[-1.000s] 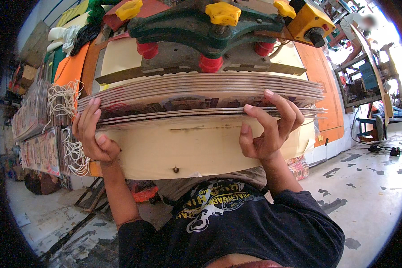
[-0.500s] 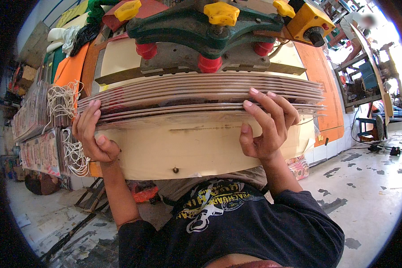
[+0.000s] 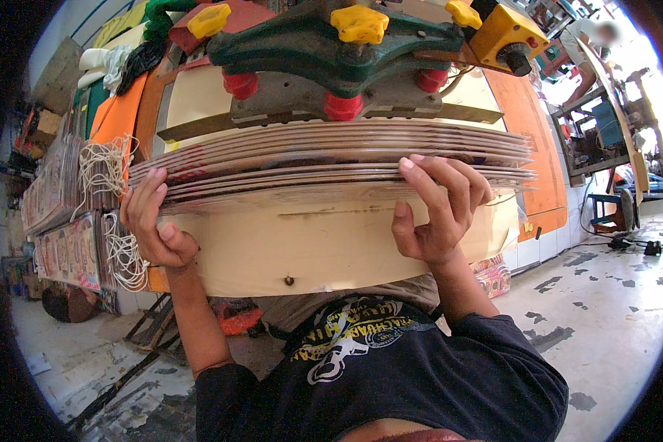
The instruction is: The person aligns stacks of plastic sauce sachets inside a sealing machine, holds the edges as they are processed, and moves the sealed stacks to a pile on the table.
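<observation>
Left: white cord bundles [image 3: 104,166] hang over the near packs of sleeved prints [image 3: 70,254]. Next, left grip [image 3: 158,228]: fingertips on the near left corner of the long stack of thin sleeved sheets [image 3: 324,147], thumb off to the near side. Can't tell if it pinches anything.

Stack spans the middle, edges toward the person, on a cream sheet [image 3: 331,243] over the tabletop, just in front of the green machine frame [image 3: 295,44]. Upright or leaning: can't tell. Layers are fanned, with a dark gap between near and far groups.

Handling, my read: single sheets light and bendy, whole stack fairly heavy. Clear film looks slick, so layers may slide; corners could crease. Hold both ends, fingers spread over several edges; avoid one-point pinches mid-span.

Right grip [image 3: 442,210]: fingers spread, tips touching edges right of centre, thumb well apart, wide.
</observation>
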{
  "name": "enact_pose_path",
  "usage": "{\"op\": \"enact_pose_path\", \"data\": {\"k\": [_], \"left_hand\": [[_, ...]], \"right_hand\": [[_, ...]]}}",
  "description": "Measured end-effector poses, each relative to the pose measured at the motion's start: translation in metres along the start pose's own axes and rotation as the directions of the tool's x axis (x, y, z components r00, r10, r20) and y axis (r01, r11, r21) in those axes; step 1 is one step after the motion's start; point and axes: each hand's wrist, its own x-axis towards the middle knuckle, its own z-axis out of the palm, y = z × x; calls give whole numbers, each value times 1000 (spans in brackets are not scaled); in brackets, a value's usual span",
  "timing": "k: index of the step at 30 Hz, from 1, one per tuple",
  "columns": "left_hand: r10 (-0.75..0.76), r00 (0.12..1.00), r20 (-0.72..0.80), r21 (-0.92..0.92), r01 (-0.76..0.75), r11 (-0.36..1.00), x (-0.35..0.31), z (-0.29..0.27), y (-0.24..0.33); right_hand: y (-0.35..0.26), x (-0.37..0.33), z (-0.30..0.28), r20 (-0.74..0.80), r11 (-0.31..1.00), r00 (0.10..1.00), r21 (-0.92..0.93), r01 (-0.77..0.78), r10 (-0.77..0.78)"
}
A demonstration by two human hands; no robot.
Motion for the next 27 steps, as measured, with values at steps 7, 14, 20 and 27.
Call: {"op": "enact_pose_path", "data": {"k": [7,14,20,27], "left_hand": [[24,1000,-20,-4,-24,1000,1,0,0],[-14,1000,3,14,14,1000,3,1,2],[-26,1000,8,16,25,1000,3,1,3],[-11,1000,-12,3,11,1000,-1,1,-1]], "right_hand": [[2,1,0,33,1000,999,-26,-14,15],[3,0,2,4,1000,1000,-15,7,-7],[1,-1,1,-43,1000,999,-6,24,-24],[4,3,1,27,1000,1000,-29,10,-10]]}}
